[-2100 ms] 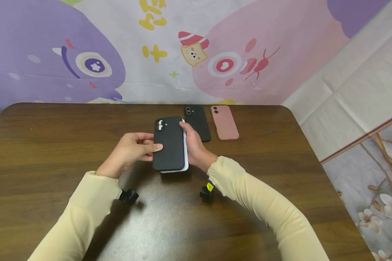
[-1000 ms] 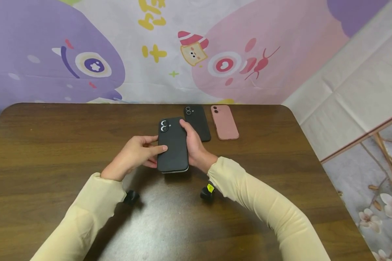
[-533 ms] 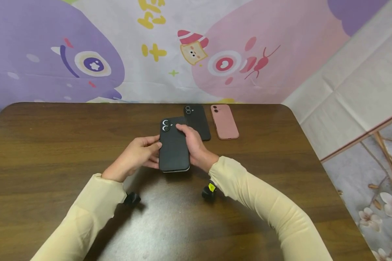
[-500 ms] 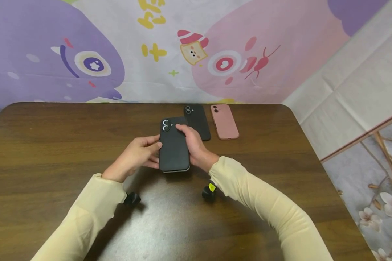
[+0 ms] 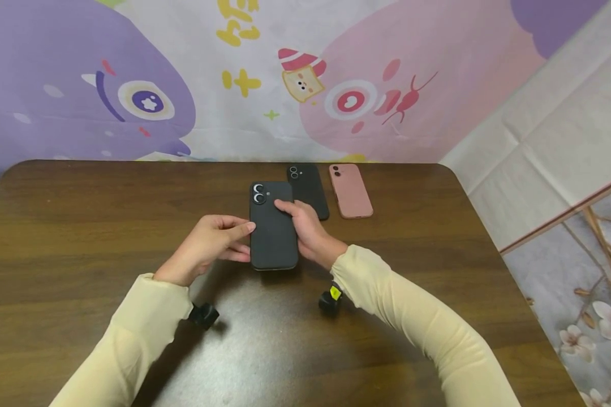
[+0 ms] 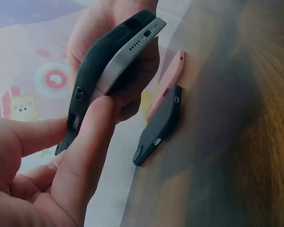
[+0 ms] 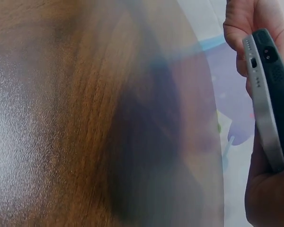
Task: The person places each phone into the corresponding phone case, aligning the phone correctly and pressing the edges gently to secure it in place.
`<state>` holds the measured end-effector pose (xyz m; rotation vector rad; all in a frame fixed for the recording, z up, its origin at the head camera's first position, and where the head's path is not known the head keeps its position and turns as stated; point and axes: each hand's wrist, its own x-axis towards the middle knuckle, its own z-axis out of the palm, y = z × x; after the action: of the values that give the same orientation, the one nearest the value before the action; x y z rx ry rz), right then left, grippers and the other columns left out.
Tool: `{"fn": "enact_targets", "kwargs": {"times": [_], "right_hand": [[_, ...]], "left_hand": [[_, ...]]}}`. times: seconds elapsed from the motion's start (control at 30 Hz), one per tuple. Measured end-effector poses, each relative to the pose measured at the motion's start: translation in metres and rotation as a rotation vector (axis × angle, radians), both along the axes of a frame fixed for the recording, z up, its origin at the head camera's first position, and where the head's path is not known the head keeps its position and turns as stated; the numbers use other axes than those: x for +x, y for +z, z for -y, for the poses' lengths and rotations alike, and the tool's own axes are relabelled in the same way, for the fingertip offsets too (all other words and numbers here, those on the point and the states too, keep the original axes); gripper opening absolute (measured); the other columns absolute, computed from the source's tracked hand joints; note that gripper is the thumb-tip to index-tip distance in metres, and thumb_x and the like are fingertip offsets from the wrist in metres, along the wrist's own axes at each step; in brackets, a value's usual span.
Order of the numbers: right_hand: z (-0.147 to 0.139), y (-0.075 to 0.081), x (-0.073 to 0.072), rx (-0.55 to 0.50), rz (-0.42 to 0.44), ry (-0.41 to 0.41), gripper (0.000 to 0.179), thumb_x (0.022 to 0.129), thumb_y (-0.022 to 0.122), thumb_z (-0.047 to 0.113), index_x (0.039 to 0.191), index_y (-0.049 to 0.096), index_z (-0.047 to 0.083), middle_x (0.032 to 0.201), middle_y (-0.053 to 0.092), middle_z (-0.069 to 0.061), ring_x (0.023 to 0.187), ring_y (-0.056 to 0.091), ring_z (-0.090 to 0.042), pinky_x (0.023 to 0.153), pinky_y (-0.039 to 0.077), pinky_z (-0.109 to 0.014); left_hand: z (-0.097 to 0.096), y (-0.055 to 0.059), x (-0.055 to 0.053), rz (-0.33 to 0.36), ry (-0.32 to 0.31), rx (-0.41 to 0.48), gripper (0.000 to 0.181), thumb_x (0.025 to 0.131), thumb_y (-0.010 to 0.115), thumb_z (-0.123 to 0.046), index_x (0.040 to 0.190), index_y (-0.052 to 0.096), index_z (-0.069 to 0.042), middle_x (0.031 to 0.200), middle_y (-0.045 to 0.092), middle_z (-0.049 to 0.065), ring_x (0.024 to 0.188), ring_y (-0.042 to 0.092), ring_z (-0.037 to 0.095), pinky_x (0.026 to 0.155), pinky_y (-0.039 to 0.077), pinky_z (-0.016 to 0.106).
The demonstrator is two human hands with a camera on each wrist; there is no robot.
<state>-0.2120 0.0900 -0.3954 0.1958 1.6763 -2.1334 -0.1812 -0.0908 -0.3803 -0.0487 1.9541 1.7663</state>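
Observation:
In the head view a black phone case [image 5: 274,240] lies over the back of a phone, held above the table with its camera end away from me. Along its left edge, my left hand [image 5: 203,246] pinches it, thumb near the rim. My right hand [image 5: 309,230] grips the right side, with the thumb across the back. From the left wrist, the phone's silver bottom edge [image 6: 125,59] stands out of the case, a gap between them. The right wrist view also shows this phone [image 7: 264,111] beside the dark case wall.
Behind my right hand, a black phone or case [image 5: 313,195] lies on the brown wooden table [image 5: 107,226]. A pink one [image 5: 352,192] lies to its right. A cartoon-printed cloth [image 5: 249,124] hangs at the table's back edge. Small black wrist cameras [image 5: 203,315] hang under both sleeves.
The case has shifted right and now covers the phone's back, where the white phone showed along the right side before. My right thumb has moved inward onto the back; the left thumb has drawn to the edge.

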Motion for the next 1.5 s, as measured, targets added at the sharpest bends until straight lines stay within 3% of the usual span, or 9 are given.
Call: {"fn": "enact_targets", "kwargs": {"times": [0.1,0.3,0.37,0.6,0.8,1.03,1.23,1.4,1.5], "right_hand": [[-0.002,0.001,0.000,-0.039,0.005,0.016,0.025,0.097,0.045,0.017,0.115,0.049,0.001,0.081,0.064,0.003,0.074,0.065,-0.005,0.068,0.054,-0.020],[-0.005,0.002,0.001,-0.083,0.000,0.036,0.028,0.099,0.042,0.016,0.120,0.047,-0.002,0.079,0.067,0.003,0.074,0.066,-0.006,0.067,0.054,-0.021],[-0.007,0.002,0.002,-0.088,-0.001,0.044,0.028,0.099,0.042,0.015,0.120,0.047,-0.003,0.078,0.067,0.003,0.073,0.066,-0.006,0.066,0.055,-0.021],[-0.011,0.004,0.003,-0.072,0.007,0.147,0.028,0.098,0.043,0.014,0.119,0.049,-0.004,0.079,0.069,0.003,0.072,0.067,-0.008,0.066,0.055,-0.023],[-0.013,0.006,0.003,-0.038,0.011,0.289,0.031,0.097,0.042,0.014,0.121,0.047,-0.006,0.077,0.068,0.002,0.069,0.067,-0.009,0.062,0.055,-0.024],[-0.014,0.011,0.003,0.037,0.014,0.430,0.034,0.097,0.044,0.015,0.122,0.046,-0.008,0.075,0.068,-0.001,0.066,0.068,-0.011,0.060,0.056,-0.025],[-0.017,0.015,0.002,0.072,0.005,0.527,0.036,0.096,0.043,0.013,0.124,0.045,-0.010,0.076,0.067,-0.001,0.066,0.067,-0.011,0.060,0.056,-0.025],[-0.018,0.014,0.001,0.068,0.022,0.564,0.038,0.098,0.042,0.014,0.127,0.042,-0.010,0.079,0.068,-0.002,0.068,0.068,-0.013,0.062,0.056,-0.026],[-0.018,0.015,0.001,0.065,0.025,0.579,0.038,0.098,0.041,0.014,0.128,0.043,-0.009,0.079,0.068,-0.004,0.068,0.068,-0.015,0.062,0.057,-0.027]], "left_hand": [[0.000,0.001,0.000,0.002,0.006,-0.002,0.044,0.093,0.058,-0.018,0.123,0.050,0.013,0.085,0.067,0.006,0.065,0.069,0.014,0.068,0.059,0.034],[-0.001,0.000,0.000,0.036,-0.004,-0.008,0.046,0.093,0.058,-0.023,0.124,0.050,0.010,0.113,0.059,0.018,0.068,0.068,0.013,0.071,0.059,0.034],[-0.001,0.000,0.000,0.046,-0.012,-0.004,0.047,0.093,0.057,-0.025,0.124,0.051,0.009,0.115,0.058,0.019,0.070,0.069,0.013,0.073,0.059,0.033],[0.006,0.004,-0.002,0.020,0.025,0.086,0.053,0.095,0.054,-0.034,0.124,0.049,0.011,0.087,0.068,0.000,0.076,0.070,0.015,0.075,0.058,0.033],[0.008,0.006,-0.004,0.007,0.062,0.196,0.055,0.096,0.051,-0.034,0.124,0.045,0.013,0.076,0.070,-0.002,0.071,0.070,0.013,0.073,0.059,0.031],[0.011,0.007,-0.003,0.041,0.037,0.158,0.057,0.094,0.052,-0.041,0.115,0.050,0.011,0.071,0.070,0.000,0.067,0.069,0.013,0.069,0.059,0.031],[0.011,0.004,-0.001,-0.004,-0.022,0.159,0.047,0.095,0.055,-0.034,0.108,0.056,0.011,0.071,0.071,-0.001,0.066,0.069,0.013,0.069,0.059,0.031],[0.010,-0.001,0.000,-0.052,-0.032,0.158,0.039,0.096,0.054,-0.027,0.103,0.059,0.011,0.072,0.071,-0.002,0.064,0.068,0.012,0.069,0.059,0.031],[0.010,-0.002,0.001,-0.042,-0.027,0.151,0.040,0.095,0.054,-0.027,0.107,0.058,0.011,0.072,0.070,-0.002,0.063,0.068,0.012,0.068,0.059,0.031]]}}
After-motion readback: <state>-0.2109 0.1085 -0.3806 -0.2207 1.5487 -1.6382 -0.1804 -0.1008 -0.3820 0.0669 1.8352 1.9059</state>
